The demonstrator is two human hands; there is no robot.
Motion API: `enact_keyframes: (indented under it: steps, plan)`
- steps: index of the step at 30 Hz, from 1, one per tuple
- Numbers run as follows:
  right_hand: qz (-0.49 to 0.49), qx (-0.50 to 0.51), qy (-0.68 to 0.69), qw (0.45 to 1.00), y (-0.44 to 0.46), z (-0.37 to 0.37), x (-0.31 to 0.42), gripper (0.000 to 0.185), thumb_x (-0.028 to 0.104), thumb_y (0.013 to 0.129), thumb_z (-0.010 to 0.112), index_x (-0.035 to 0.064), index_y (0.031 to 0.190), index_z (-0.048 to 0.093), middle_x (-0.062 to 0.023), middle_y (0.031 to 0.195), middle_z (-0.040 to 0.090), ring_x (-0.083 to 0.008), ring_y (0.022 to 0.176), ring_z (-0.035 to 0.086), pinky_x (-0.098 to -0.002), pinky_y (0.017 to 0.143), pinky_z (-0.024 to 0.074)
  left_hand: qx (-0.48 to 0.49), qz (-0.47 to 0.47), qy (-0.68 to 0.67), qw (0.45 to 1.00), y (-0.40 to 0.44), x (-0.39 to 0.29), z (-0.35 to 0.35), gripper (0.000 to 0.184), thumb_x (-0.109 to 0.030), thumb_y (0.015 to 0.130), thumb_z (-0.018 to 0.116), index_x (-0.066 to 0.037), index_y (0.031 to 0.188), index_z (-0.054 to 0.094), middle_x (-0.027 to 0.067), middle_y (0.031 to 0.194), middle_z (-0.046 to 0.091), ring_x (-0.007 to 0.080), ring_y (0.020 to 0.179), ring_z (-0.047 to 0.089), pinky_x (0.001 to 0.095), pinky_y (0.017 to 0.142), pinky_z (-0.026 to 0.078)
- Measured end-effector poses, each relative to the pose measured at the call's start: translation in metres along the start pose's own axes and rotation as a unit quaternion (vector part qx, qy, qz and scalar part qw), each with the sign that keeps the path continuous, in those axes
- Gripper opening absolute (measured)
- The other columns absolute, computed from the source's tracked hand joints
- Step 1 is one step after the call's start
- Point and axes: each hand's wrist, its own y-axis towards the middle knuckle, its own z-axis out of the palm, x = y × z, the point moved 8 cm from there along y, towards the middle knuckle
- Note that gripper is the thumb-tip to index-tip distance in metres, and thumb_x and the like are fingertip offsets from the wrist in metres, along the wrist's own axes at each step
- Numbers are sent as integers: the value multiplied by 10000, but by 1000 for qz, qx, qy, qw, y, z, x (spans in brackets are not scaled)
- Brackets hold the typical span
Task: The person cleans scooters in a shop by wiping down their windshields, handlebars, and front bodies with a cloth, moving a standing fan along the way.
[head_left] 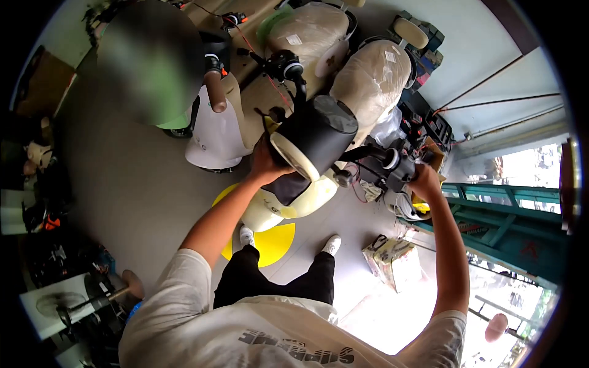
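A cream and black electric scooter stands in front of me, its pale front body low between my feet and the handlebar. My left hand is closed at the left edge of the black headlight housing, with some fingers hidden behind its cream rim. On the right, my right hand is wrapped round the end of the handlebar, beside the black switch block. The grip under those fingers is mostly covered.
Plastic-wrapped scooters stand close together ahead, and a white scooter is at the left. A wrapped box sits on the floor to the right, near a teal metal frame. A yellow floor marking lies by my feet.
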Motion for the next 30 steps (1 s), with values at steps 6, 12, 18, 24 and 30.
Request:
enact_keyframes:
  steps: [6, 12, 18, 24, 30]
  plan:
    - [42, -29, -44, 998, 0, -3, -8, 276, 163, 682, 759, 15, 910, 713, -255, 871, 698, -422, 918, 674, -473, 805, 529, 205, 152, -195, 947, 40, -13, -19, 1370, -225, 495, 989, 8, 1552, 149, 208, 1528, 356, 343, 1426, 353, 426, 1195, 290]
    - [89, -49, -58, 993, -11, -3, 3, 357, 59, 636, 715, -10, 984, 671, -265, 947, 692, -451, 962, 652, -489, 846, 516, 223, 48, -272, 935, 39, 50, 4, 1183, -141, 623, 888, -17, 1563, 181, 190, 1554, 349, 309, 1445, 334, 403, 1210, 266]
    - [96, -90, -77, 988, -19, 0, -10, 424, -1, 599, 671, -28, 1022, 657, -264, 981, 690, -454, 992, 647, -478, 876, 514, 57, -128, -389, 911, -5, 122, 40, 700, -246, 903, 682, 16, 1479, 383, 204, 1435, 509, 282, 1354, 466, 374, 1130, 354]
    - [78, -119, -74, 987, -19, -1, -10, 361, 32, 616, 691, -5, 975, 681, -252, 941, 699, -456, 961, 648, -487, 851, 516, 38, -343, -342, 874, -44, 284, 126, 649, -454, 1053, 370, -15, 1531, 340, 140, 1567, 389, 246, 1438, 362, 345, 1165, 278]
    - [66, -147, -63, 985, -20, -6, 13, 279, 43, 629, 696, 26, 907, 714, -231, 866, 701, -434, 859, 670, -475, 783, 533, -51, -374, -434, 818, -83, 245, 126, 674, -491, 1071, 312, -73, 1592, 223, 73, 1615, 322, 220, 1457, 332, 349, 1175, 269]
